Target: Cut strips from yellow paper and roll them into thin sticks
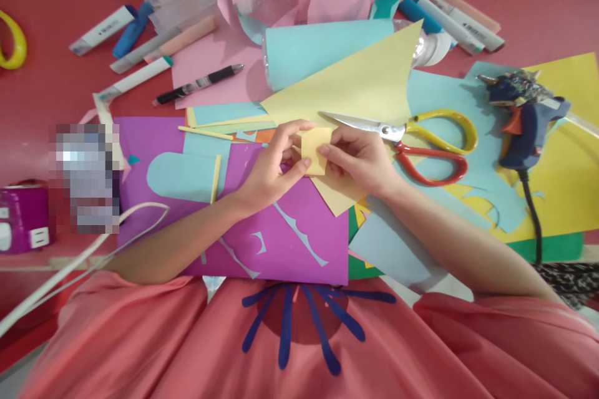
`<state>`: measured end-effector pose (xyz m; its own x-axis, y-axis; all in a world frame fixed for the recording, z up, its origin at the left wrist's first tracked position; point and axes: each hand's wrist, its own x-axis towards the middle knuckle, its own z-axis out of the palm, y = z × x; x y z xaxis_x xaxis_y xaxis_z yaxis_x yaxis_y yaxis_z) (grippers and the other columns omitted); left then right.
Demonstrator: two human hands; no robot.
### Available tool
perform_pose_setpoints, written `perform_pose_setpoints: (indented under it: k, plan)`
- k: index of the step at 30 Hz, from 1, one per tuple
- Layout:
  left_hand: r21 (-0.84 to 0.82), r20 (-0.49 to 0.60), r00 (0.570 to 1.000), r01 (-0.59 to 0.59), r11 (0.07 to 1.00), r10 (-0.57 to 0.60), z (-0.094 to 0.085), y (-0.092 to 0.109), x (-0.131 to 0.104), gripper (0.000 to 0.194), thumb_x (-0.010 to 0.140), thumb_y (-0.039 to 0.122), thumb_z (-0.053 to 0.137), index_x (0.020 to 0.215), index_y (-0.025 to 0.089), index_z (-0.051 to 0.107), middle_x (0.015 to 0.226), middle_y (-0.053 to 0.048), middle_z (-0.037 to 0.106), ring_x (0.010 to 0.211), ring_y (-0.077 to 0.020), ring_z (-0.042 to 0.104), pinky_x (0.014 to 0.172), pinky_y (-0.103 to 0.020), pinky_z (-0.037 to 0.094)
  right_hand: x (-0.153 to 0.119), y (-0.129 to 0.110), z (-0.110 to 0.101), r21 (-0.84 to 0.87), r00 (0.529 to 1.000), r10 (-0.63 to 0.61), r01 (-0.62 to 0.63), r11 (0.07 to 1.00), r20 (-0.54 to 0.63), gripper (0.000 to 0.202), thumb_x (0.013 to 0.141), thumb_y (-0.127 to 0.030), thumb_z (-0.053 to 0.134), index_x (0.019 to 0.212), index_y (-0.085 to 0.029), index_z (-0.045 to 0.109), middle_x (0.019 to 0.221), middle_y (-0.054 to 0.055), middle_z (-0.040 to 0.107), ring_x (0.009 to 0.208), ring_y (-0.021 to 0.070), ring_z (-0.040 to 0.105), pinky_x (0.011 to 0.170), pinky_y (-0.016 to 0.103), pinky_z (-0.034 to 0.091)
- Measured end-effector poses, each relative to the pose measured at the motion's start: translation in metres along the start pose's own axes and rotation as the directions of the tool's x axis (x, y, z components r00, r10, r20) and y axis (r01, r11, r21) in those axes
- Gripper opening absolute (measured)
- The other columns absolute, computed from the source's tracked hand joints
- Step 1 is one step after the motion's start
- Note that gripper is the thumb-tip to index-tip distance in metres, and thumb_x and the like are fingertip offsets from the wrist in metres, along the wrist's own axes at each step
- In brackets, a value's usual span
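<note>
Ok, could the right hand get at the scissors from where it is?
Probably yes. The scissors lie open on the paper just beside the right hand, with nothing over them. But that hand and the left hand are both pinching a small yellow piece, so it would have to let go first.

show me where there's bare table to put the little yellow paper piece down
Bare red table lies left, between the markers and yellow tape ring, and top right beyond the glue gun. Around both hands, near the scissors, paper sheets overlap thickly.
</note>
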<state>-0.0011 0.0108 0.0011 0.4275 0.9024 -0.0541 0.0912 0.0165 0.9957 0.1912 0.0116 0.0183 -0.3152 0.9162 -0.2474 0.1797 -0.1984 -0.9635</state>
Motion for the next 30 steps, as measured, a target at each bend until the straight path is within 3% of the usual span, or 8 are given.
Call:
perform_pose_setpoints:
  k: [7, 15, 20, 26, 30]
  plan:
    - [0.043, 0.012, 0.999, -0.032, 0.999, 0.032, 0.001, -0.001, 0.000, 0.049, 0.087, 0.032, 0.064, 0.132, 0.026, 0.046, 0.117, -0.007, 0.066, 0.090, -0.0143, 0.066, 0.076, -0.025, 0.056, 0.000, 0.000, 0.001, -0.038, 0.995, -0.016, 0.013, 0.999, -0.097, 0.034, 0.090, -0.035, 0.069, 0.066, -0.025, 0.047, 0.050, -0.007, 0.043, 0.043, 0.0095, 0.038, 0.043, 0.028, 0.029]
    - [0.025, 0.062, 0.961, -0.272, 0.962, 0.270, -0.001, -0.017, 0.002, 0.041, 0.094, 0.026, 0.060, 0.130, 0.029, 0.041, 0.104, 0.001, 0.064, 0.079, -0.0073, 0.067, 0.071, -0.021, 0.057, 0.004, 0.008, 0.003, 0.156, 0.983, -0.079, 0.105, 0.982, -0.165, 0.048, 0.079, -0.059, 0.077, 0.064, -0.023, 0.049, 0.048, -0.007, 0.054, 0.035, 0.0057, 0.043, 0.034, 0.022, 0.029]
    - [-0.005, 0.057, 0.966, -0.252, 0.968, 0.252, -0.001, -0.016, 0.002, 0.035, 0.097, 0.032, 0.059, 0.124, 0.030, 0.037, 0.097, 0.003, 0.068, 0.077, -0.0092, 0.072, 0.070, -0.023, 0.059, 0.006, 0.008, 0.004, 0.206, 0.981, -0.088, 0.123, 0.971, -0.171, 0.053, 0.073, -0.066, 0.079, 0.062, -0.023, 0.050, 0.048, -0.006, 0.058, 0.034, 0.0057, 0.047, 0.032, 0.020, 0.033]
    - [-0.017, 0.049, 0.977, -0.209, 0.978, 0.210, -0.001, -0.015, 0.000, 0.021, 0.097, 0.034, 0.060, 0.109, 0.026, 0.044, 0.093, 0.004, 0.067, 0.069, -0.0068, 0.070, 0.066, -0.023, 0.057, 0.006, 0.007, 0.003, 0.253, 0.983, -0.089, 0.129, 0.959, -0.163, 0.052, 0.073, -0.063, 0.080, 0.061, -0.022, 0.050, 0.048, -0.007, 0.060, 0.034, 0.0052, 0.048, 0.033, 0.019, 0.038]
    - [-0.046, 0.055, 0.982, -0.180, 0.983, 0.182, -0.001, -0.012, 0.000, 0.024, 0.097, 0.035, 0.059, 0.110, 0.027, 0.041, 0.088, 0.005, 0.068, 0.067, -0.0073, 0.070, 0.065, -0.022, 0.057, 0.006, 0.006, 0.002, 0.273, 0.984, -0.089, 0.129, 0.953, -0.151, 0.050, 0.073, -0.060, 0.081, 0.062, -0.021, 0.051, 0.051, -0.006, 0.062, 0.036, 0.0044, 0.050, 0.035, 0.018, 0.040]
